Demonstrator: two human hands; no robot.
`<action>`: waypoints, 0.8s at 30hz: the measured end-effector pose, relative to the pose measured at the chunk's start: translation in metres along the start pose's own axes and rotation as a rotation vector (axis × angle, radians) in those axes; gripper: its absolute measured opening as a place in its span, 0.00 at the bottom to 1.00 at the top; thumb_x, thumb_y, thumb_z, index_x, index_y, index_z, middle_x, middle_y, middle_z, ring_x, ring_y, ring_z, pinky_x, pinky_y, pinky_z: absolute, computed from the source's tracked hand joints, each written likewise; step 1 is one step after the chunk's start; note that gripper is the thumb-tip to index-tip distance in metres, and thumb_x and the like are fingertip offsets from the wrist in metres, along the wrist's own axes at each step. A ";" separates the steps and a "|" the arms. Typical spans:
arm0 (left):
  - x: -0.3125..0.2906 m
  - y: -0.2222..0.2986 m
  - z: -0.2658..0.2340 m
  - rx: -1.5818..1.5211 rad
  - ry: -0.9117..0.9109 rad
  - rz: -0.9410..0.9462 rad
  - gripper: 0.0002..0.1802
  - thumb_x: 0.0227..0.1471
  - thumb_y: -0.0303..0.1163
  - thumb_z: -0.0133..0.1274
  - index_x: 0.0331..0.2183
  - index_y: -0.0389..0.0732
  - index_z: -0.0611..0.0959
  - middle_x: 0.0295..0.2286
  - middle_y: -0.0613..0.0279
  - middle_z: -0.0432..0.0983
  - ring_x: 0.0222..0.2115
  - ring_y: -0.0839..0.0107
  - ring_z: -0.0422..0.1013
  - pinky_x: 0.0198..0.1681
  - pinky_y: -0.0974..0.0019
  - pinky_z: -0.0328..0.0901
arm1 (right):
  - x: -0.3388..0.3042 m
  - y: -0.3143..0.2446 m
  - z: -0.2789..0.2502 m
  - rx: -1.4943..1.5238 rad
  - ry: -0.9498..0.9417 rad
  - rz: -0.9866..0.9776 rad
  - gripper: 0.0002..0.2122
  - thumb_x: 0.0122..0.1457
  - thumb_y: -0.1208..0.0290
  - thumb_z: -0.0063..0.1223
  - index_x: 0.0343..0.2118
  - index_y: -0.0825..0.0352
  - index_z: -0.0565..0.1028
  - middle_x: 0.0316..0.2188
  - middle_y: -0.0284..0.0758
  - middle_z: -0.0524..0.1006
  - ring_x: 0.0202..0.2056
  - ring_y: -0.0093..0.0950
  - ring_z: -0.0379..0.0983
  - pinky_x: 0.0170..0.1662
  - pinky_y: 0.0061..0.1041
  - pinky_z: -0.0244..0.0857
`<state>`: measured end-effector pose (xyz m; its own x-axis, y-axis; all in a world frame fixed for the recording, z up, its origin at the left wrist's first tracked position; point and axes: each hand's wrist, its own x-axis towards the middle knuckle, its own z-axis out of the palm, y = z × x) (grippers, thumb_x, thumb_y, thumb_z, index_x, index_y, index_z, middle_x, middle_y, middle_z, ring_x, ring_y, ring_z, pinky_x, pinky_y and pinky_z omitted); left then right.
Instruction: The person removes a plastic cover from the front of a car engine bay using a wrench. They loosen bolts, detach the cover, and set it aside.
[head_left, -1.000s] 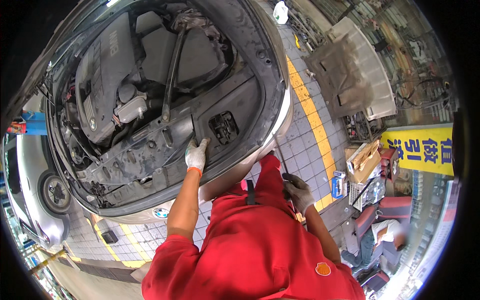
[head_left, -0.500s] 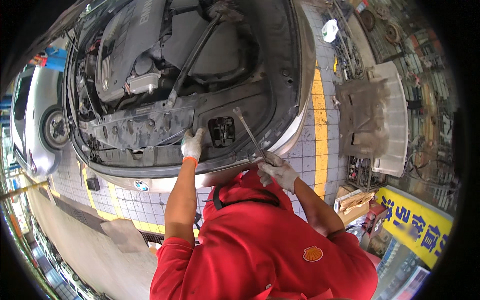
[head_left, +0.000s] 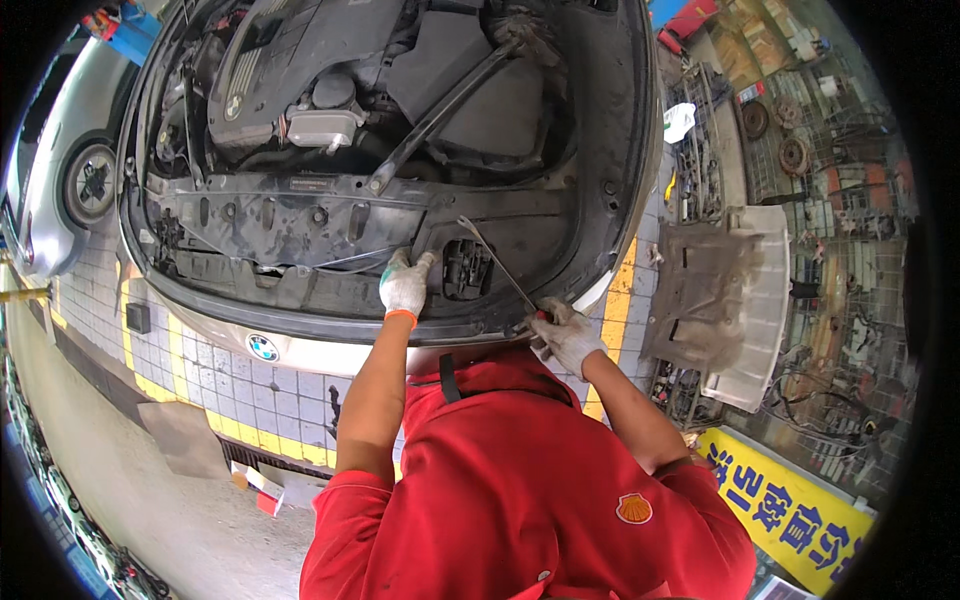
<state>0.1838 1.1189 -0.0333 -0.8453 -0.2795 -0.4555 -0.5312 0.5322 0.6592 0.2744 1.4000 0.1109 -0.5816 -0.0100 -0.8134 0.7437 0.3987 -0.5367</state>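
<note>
My left hand (head_left: 405,283), in a white knit glove with an orange cuff, rests on the black plastic front panel (head_left: 345,290) of the engine bay. Its thumb is apart from the fingers, whose tips I cannot fully make out; no tool shows in it. In my right hand (head_left: 568,338), also gloved, is a long pry tool (head_left: 503,263) with a thin metal shaft and a red grip. The shaft slants up and left, its flattened tip passing over the panel by a rectangular opening (head_left: 466,270) that shows dark parts inside.
The engine cover (head_left: 300,75) and a diagonal brace (head_left: 440,120) lie beyond my hands. A silver car (head_left: 50,170) stands at left. On the right, a dirty undertray panel (head_left: 700,300) leans by racks of parts, with a yellow sign (head_left: 785,510) nearer me.
The view has shifted, so the car sits differently in it. My left hand stays on the panel, and my right hand still holds the pry tool, with its red grip now showing.
</note>
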 end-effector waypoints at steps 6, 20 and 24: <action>-0.001 0.001 0.002 0.182 0.090 0.102 0.37 0.55 0.57 0.62 0.50 0.32 0.84 0.46 0.38 0.82 0.49 0.43 0.77 0.55 0.52 0.69 | 0.047 0.013 -0.005 -0.515 0.171 -0.291 0.26 0.68 0.54 0.54 0.65 0.59 0.70 0.55 0.45 0.80 0.55 0.45 0.77 0.58 0.32 0.70; 0.010 -0.013 0.013 0.223 0.202 0.205 0.31 0.54 0.53 0.64 0.45 0.33 0.86 0.41 0.43 0.84 0.45 0.47 0.78 0.52 0.50 0.68 | 0.008 -0.143 -0.026 -1.042 0.194 -0.018 0.21 0.72 0.51 0.44 0.64 0.46 0.73 0.48 0.45 0.82 0.49 0.44 0.80 0.52 0.38 0.73; 0.010 -0.021 0.025 0.276 0.284 0.259 0.28 0.53 0.53 0.65 0.40 0.36 0.85 0.36 0.48 0.83 0.40 0.48 0.78 0.48 0.49 0.68 | 0.019 -0.133 -0.040 -1.114 0.214 -0.084 0.22 0.72 0.50 0.43 0.65 0.47 0.72 0.40 0.46 0.83 0.41 0.46 0.81 0.44 0.40 0.76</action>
<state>0.1884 1.1244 -0.0665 -0.9507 -0.2967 -0.0904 -0.2983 0.7948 0.5285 0.1511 1.3829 0.1760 -0.7393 0.0391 -0.6723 0.0548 0.9985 -0.0022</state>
